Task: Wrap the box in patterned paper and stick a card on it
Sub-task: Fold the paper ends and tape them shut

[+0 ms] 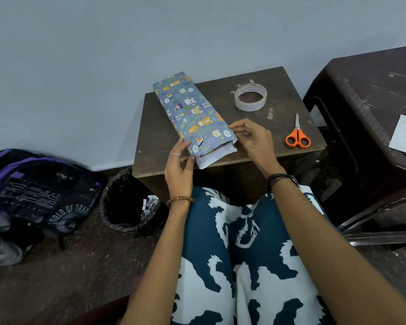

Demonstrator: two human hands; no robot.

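Box (192,113) wrapped on table (279,141) | left hand (179,165), right hand (253,139): fingers pinching paper at near end

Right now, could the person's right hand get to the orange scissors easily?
Probably yes: the right hand is at the wrapped box's near end, and bare tabletop separates it from the scissors.

Head-worn wide view, facing forward and down, close over small table (256,146)

Small dark brown wooden table (263,146)

It carries a long box wrapped in blue animal-print paper (192,116), a roll of clear tape (250,97) and orange-handled scissors (297,134).
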